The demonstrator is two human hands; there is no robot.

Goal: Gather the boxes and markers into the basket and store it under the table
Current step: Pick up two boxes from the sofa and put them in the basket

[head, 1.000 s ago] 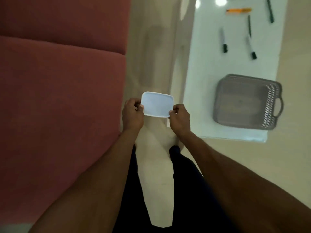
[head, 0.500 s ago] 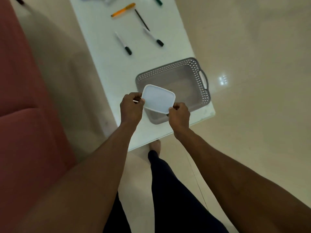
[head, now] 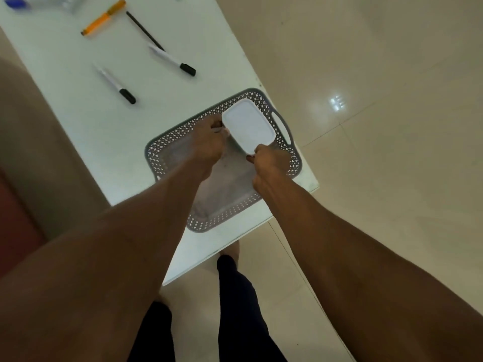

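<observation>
Head view: both hands, left hand (head: 209, 142) and right hand (head: 271, 163), pinch a white box (head: 248, 125) over the basket (head: 167, 152); nothing visibly inside it. Beyond the basket, markers (head: 172, 60) remain on the table (head: 65, 82); storing underneath is undone.

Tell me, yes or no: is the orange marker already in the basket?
No, the orange marker lies on the white table, far from the grey basket.

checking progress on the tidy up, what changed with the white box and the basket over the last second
The white box, pinched between the left hand and right hand, was carried from beside the sofa across to the table and now sits low over the grey basket, at its handle end. Both hands keep their hold. The basket and the markers, including the orange marker, lie on the table as before.
</observation>
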